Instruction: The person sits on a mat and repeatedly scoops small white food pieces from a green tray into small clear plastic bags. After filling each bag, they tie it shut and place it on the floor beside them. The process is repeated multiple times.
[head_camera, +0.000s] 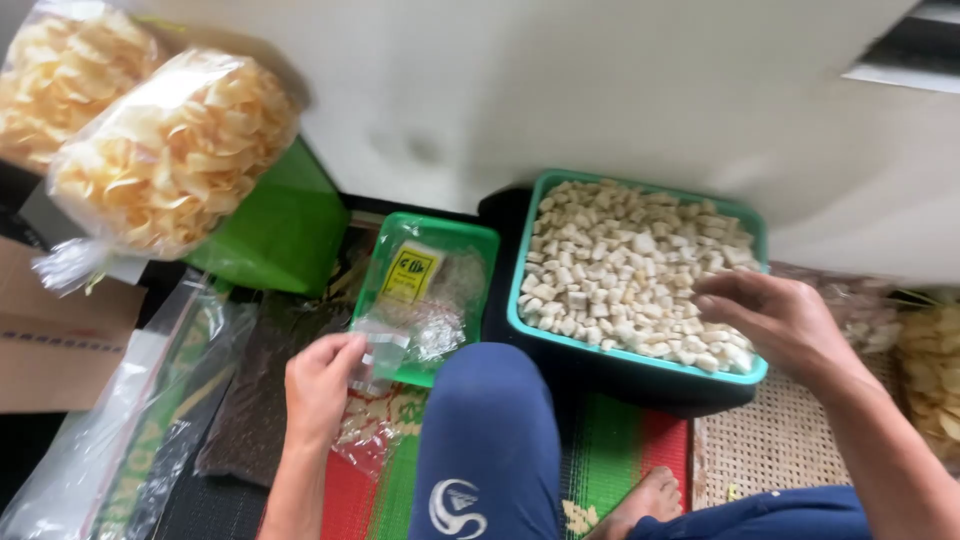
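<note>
The left hand (318, 385) is closed on a small clear plastic bag (378, 357), pinching it between thumb and fingers at its left edge, low in the middle of the view. The right hand (775, 318) reaches into the big teal tray (535, 335) with its fingers curled down onto the pale square crackers (625, 265), near the front right corner; I cannot tell if it already grips some pieces.

From the left side: a flat cardboard piece (50, 340) lies at the edge, and above it two large clear bags of yellow curly chips (170, 150) are stacked. Under them lie long transparent bags (120, 430) on the floor, and beside these a dark package (250, 400). A green box (285, 230) stands behind, against the white wall (560, 90).

Next, the small green basket (480, 240) holds more clear bags and a yellow label. The small clear plastic bag is just in front of this basket, over a packet of pale crackers (375, 425) that lies on the striped red and green mat (620, 450).

The person's knee in blue trousers (490, 440) is between the two hands, and a bare foot (640, 505) rests on the mat. The teal tray sits on a black base, right of the basket. At the far right there is a woven mat (775, 445) and another bag of chips (930, 370).
</note>
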